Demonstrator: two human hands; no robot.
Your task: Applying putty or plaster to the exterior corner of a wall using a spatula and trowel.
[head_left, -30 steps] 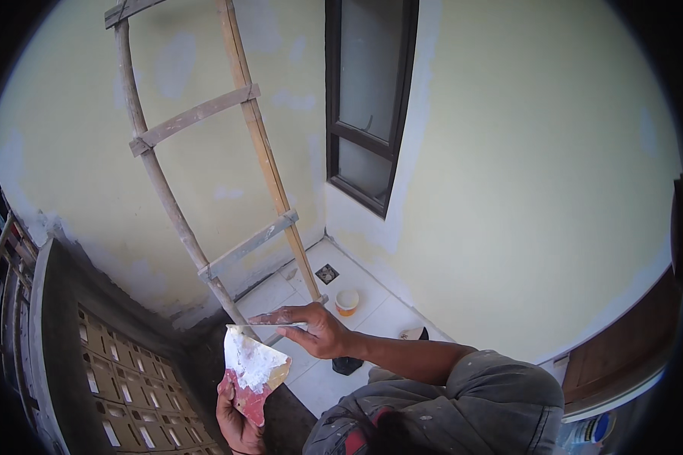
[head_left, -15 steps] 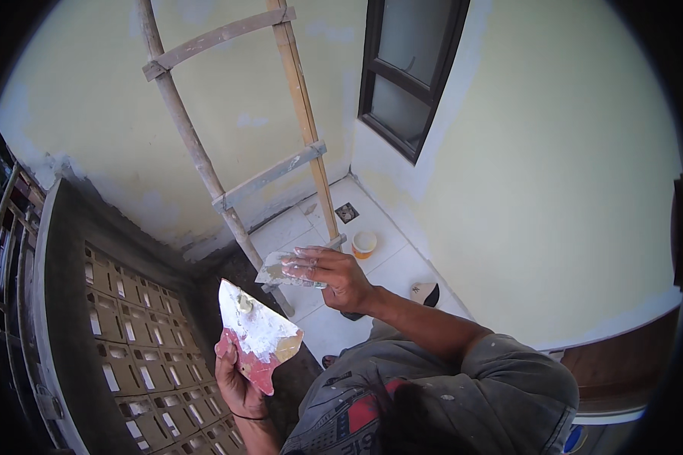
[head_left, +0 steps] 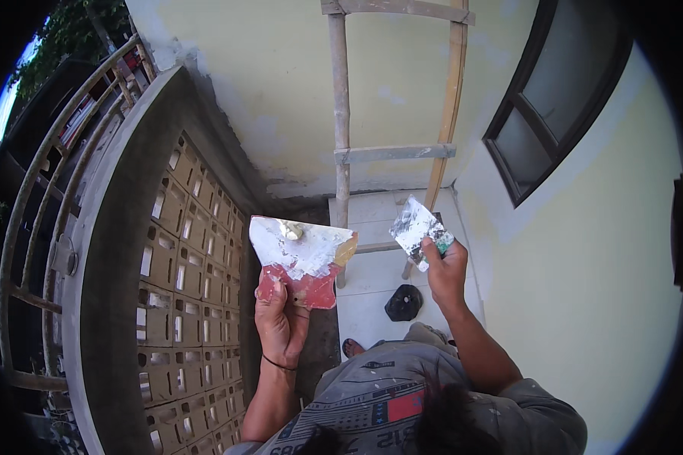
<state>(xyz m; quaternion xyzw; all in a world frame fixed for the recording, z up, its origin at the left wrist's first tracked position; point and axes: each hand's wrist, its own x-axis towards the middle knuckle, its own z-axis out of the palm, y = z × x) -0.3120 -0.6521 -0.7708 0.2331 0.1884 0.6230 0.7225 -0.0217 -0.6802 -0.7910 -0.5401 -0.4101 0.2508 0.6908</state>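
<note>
My left hand [head_left: 279, 326] grips a flat, irregular red board [head_left: 315, 292], its upper part coated in white paste [head_left: 296, 258] with a paler lump on top. To its right, my right hand [head_left: 448, 269] holds a thin flat scraper [head_left: 419, 224] smeared white and grey, thumb over its lower end. The board and scraper are apart, both raised in front of a wooden ladder. A black bag or container [head_left: 404, 303] sits on the white tiles below my right hand, too indistinct to identify further.
The wooden ladder [head_left: 391, 154] stands by the pale yellow wall [head_left: 265, 61]. A dark-framed window [head_left: 542, 114] is at the upper right. A breeze-block screen [head_left: 190, 318] and rusty railing [head_left: 30, 220] line the left side. My sandalled foot [head_left: 353, 349] is on the floor.
The view has swung leftward and straightened. My right hand has moved rightward, away from the board, turning the scraper upright. My left hand now holds the board higher and squarer.
</note>
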